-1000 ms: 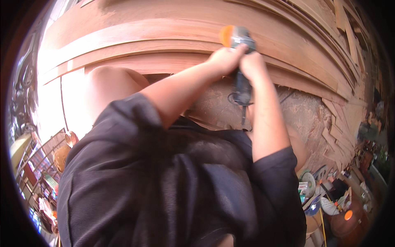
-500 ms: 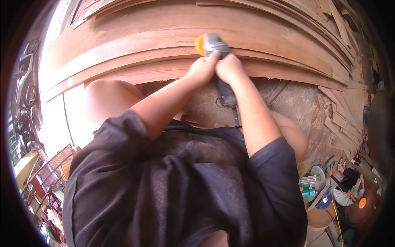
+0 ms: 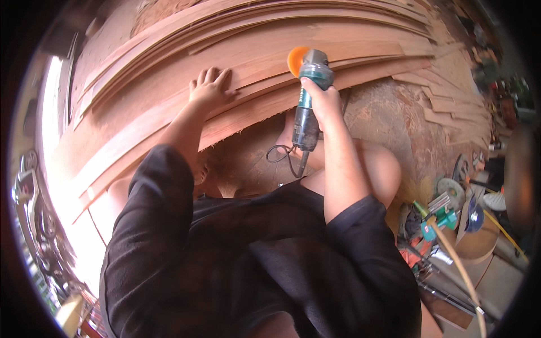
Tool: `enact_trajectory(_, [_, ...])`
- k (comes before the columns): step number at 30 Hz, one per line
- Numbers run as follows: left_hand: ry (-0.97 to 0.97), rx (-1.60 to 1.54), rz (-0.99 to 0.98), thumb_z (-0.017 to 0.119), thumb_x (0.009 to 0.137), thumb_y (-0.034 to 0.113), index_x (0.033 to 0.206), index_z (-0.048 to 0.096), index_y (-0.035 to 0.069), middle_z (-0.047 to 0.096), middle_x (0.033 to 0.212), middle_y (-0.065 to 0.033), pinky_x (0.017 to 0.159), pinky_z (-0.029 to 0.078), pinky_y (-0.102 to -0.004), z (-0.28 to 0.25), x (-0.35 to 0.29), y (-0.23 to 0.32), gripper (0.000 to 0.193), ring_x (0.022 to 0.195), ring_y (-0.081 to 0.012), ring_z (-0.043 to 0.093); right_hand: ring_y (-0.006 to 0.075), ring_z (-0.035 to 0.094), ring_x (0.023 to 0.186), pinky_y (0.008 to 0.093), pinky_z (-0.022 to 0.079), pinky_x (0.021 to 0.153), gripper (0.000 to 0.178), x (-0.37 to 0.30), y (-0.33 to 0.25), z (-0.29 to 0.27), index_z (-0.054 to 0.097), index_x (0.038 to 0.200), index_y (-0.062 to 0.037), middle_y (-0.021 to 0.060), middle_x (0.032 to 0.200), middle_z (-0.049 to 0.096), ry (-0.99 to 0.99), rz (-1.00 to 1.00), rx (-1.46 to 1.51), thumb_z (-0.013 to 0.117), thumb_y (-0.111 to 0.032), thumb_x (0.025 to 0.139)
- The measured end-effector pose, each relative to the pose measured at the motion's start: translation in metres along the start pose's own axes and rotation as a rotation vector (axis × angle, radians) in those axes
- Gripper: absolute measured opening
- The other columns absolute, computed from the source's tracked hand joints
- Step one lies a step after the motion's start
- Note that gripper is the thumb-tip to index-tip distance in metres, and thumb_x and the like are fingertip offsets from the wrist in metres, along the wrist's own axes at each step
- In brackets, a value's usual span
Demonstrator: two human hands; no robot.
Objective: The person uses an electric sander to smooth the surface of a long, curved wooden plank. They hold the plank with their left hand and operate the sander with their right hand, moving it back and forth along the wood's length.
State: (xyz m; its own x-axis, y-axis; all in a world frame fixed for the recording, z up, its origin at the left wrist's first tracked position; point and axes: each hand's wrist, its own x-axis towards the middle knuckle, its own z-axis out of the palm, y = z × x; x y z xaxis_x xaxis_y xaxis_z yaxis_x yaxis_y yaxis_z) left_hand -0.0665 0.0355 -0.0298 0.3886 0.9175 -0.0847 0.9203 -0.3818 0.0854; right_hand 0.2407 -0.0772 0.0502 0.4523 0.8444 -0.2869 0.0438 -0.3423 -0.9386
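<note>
My right hand (image 3: 325, 102) is wrapped round the body of a teal and black angle grinder (image 3: 305, 121), held upright with its head pointing away from me. An orange disc (image 3: 295, 61) sits at the left of the grinder's head, over the near boards; whether it touches them I cannot tell. From the grinder's lower end a black cord (image 3: 301, 164) loops toward my lap. Fingers spread, my left hand (image 3: 211, 90) lies flat on a reddish wooden board (image 3: 169, 104), to the left of the grinder.
More long boards (image 3: 236, 22) lie stacked beyond. Several offcuts (image 3: 445, 104) are spread on the dusty floor (image 3: 389, 121) at the right. Nearer on that side are a teal tool (image 3: 438, 224), loose discs (image 3: 451, 192) and a yellow cord (image 3: 504, 231). A motorbike (image 3: 36, 208) stands at the far left.
My left hand has let go of the grinder and moved left onto the board. My right hand still holds the grinder, now more upright. The whole view has turned somewhat.
</note>
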Motion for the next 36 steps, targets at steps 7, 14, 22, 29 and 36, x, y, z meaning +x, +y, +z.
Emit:
enact_trajectory(7, [-0.021, 0.119, 0.128, 0.073, 0.100, 0.050, 0.162, 0.045, 0.029, 0.049, 0.158, -0.0169, 0.115, 0.047, -0.0604, 0.026, -0.056, -0.110, 0.070, 0.147, -0.0404, 0.050, 0.0205, 0.073, 0.083, 0.0382, 0.058, 0.073, 0.056, -0.003, 0.002, -0.007, 0.073, 0.116, 0.0053, 0.0123, 0.098, 0.074, -0.088, 0.064, 0.219, 0.087, -0.041, 0.088])
enact_trajectory(14, [-0.476, 0.108, -0.209, 0.080, 0.098, 0.034, 0.176, -0.007, 0.032, 0.037, 0.172, -0.0230, 0.114, 0.053, -0.0541, -0.038, -0.163, -0.278, 0.116, 0.139, -0.0467, 0.059, 0.0187, 0.072, 0.084, 0.0372, 0.058, 0.074, 0.056, -0.002, 0.014, 0.003, 0.074, 0.116, 0.0045, 0.0111, 0.097, 0.074, -0.119, 0.071, 0.143, 0.089, -0.041, 0.087])
enact_trajectory(22, [-0.536, 0.246, -0.373, 0.073, 0.101, 0.033, 0.169, 0.030, 0.007, 0.053, 0.161, -0.0269, 0.121, 0.046, -0.0500, -0.066, -0.150, -0.240, 0.085, 0.143, -0.0432, 0.058, 0.0169, 0.071, 0.082, 0.0340, 0.056, 0.075, 0.047, 0.002, 0.018, 0.054, 0.077, 0.112, 0.0002, 0.0078, 0.095, 0.075, -0.202, 0.072, -0.158, 0.086, -0.041, 0.091])
enact_trajectory(29, [-0.324, -0.703, -0.313, 0.053, 0.110, 0.062, 0.147, 0.064, 0.005, 0.073, 0.137, -0.0214, 0.107, 0.056, -0.0475, -0.078, -0.103, 0.001, 0.069, 0.128, -0.0335, 0.071, 0.0215, 0.074, 0.081, 0.0377, 0.059, 0.074, 0.056, 0.014, 0.015, 0.135, 0.077, 0.110, 0.0040, 0.0128, 0.093, 0.077, -0.409, 0.046, -0.523, 0.085, -0.047, 0.087])
enact_trajectory(36, [-0.129, -1.735, -0.957, 0.055, 0.107, 0.069, 0.154, 0.055, 0.006, 0.063, 0.149, -0.0147, 0.107, 0.046, -0.0584, -0.052, -0.134, -0.018, 0.079, 0.137, -0.0312, 0.059, 0.0357, 0.074, 0.121, 0.0459, 0.059, 0.102, 0.056, -0.070, -0.040, 0.250, 0.073, 0.128, 0.0025, 0.0237, 0.127, 0.077, -0.707, -0.062, -0.900, 0.067, -0.046, 0.100])
